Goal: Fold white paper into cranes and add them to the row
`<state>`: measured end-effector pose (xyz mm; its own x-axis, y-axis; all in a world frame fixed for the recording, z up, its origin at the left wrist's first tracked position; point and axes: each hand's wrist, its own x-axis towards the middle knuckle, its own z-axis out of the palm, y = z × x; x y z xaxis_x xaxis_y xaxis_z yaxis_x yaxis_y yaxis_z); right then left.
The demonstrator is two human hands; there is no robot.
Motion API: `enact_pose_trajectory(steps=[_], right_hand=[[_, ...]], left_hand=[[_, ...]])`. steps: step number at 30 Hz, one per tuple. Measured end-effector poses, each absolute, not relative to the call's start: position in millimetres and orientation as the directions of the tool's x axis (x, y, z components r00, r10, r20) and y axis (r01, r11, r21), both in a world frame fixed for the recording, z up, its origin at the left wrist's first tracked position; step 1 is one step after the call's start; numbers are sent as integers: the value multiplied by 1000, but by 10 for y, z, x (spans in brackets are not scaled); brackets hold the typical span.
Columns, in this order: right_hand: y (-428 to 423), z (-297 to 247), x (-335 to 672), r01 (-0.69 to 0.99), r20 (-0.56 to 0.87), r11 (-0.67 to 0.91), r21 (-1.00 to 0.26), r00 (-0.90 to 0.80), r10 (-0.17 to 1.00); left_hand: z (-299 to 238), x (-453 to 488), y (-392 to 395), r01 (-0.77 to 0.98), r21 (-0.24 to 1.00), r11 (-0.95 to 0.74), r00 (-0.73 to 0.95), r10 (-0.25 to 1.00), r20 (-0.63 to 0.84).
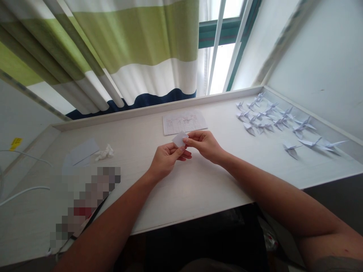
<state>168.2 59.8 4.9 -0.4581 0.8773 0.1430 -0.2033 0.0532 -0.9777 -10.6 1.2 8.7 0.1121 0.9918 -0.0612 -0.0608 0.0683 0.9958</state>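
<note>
Both my hands meet over the middle of the white table (198,185), pinching one small folded piece of white paper (179,138). My left hand (167,158) grips its lower edge with thumb and fingers closed. My right hand (204,144) pinches its right side, fingers curled. The paper is held a little above the tabletop, just in front of a printed sheet (184,122) lying flat.
Several folded white paper cranes (266,119) stand in rows at the far right of the table. A crumpled paper scrap (104,153) and a plain white sheet (81,153) lie at the left. White cables (19,192) run along the left edge. A striped curtain (127,56) hangs behind.
</note>
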Motion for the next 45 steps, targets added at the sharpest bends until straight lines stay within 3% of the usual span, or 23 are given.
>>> enact_pose_trajectory(steps=[20,29,36,45], right_hand=[[582,17,1642,-276,133,4,-961,-452,882],[617,43,1697,-179,72,-8,-984,-436,897],[632,102,1726,-171,100,11,-985,-519,849],[661,34,1730,-143,78,5,-990,-506,859]], left_hand=[[55,-69,-2,-56,997,53,115,992,-47],[72,-89,0,-54,998,33,72,997,-29],[59,-150,20,-1,999,34,198,980,-33],[67,-159,16,30,999,-22,95,995,19]])
